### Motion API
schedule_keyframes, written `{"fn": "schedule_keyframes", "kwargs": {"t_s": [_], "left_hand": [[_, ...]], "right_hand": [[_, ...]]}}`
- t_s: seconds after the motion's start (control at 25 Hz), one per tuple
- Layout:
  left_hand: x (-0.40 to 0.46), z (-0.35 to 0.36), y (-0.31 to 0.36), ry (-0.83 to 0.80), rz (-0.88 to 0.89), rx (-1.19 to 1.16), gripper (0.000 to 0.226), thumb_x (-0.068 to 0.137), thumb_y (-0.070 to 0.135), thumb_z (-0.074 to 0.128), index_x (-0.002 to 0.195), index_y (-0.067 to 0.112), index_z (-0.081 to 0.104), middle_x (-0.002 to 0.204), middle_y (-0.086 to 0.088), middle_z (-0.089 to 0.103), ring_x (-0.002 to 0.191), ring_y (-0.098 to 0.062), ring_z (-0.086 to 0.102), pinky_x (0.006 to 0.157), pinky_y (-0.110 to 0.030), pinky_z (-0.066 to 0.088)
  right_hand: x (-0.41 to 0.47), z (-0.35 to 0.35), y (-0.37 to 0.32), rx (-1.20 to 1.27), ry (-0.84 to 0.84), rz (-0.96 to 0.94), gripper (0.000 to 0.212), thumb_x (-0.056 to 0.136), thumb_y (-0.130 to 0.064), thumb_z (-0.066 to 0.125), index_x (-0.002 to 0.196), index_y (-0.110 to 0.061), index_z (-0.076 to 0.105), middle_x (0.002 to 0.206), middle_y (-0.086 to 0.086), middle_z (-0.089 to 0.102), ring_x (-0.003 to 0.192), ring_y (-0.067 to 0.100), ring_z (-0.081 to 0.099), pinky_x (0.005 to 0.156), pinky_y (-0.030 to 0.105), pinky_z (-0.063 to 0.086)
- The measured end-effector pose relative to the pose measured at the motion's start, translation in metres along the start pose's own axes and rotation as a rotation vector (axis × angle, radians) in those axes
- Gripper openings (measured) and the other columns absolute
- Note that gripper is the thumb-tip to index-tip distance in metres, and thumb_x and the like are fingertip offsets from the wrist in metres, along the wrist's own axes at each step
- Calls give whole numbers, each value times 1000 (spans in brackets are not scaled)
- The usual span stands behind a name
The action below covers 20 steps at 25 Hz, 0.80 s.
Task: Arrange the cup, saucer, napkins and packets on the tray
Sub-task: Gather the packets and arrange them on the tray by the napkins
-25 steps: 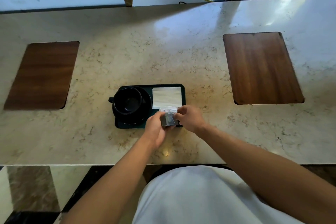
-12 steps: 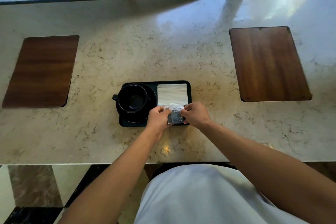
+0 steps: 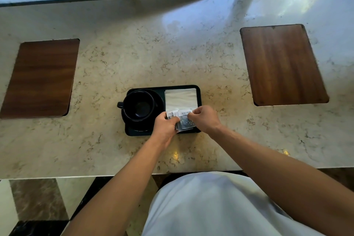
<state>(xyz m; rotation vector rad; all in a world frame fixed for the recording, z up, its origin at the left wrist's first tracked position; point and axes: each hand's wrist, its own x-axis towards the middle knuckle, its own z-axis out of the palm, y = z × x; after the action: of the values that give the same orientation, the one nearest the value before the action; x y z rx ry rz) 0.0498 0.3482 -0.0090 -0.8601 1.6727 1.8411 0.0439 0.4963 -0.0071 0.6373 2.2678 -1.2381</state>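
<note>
A dark rectangular tray sits on the marble desk, near the desk's near edge and roughly midway between two wooden inlay panels, one far to the left and one far to the right. Wide bare marble lies between the tray and each panel, and more open marble stretches beyond the tray toward the far edge.

On the tray's left half a black cup stands upright on a black saucer, its handle pointing left and jutting just past the tray's left rim. On the right half a stack of white napkins lies flat, filling the far right corner close to the rim.

The sugar packets lie at the near right of the tray, overlapping the near edge of the napkins. They are fanned slightly, with printed faces up. The left hand is over the tray's near rim, its fingers curled and pinching the left side of the packets beside the cup. The right hand comes in from the right, covering the tray's near right corner, its fingers bent and pinching the top right part of the packets.
</note>
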Motion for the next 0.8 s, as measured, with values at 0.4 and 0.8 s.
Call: {"fn": "schedule_keyframes", "kwargs": {"t_s": [0.4,0.8], "left_hand": [[-1,10,-6,270,146,559,13,94,10,63,86,17,71,80,3,73,69,-12,68,60,-29,57],[-8,21,-9,335,240,845,5,92,18,67,90,13,66,78,-2,70,74,-21,68,68,-41,59]], "right_hand": [[-8,1,2,-197,133,-45,34,92,-21,66,59,-11,65,62,6,66,56,18,57,56,29,47],[-10,-1,6,-301,190,-56,31,92,-28,68,66,-11,71,66,6,70,61,22,68,61,36,60]]}}
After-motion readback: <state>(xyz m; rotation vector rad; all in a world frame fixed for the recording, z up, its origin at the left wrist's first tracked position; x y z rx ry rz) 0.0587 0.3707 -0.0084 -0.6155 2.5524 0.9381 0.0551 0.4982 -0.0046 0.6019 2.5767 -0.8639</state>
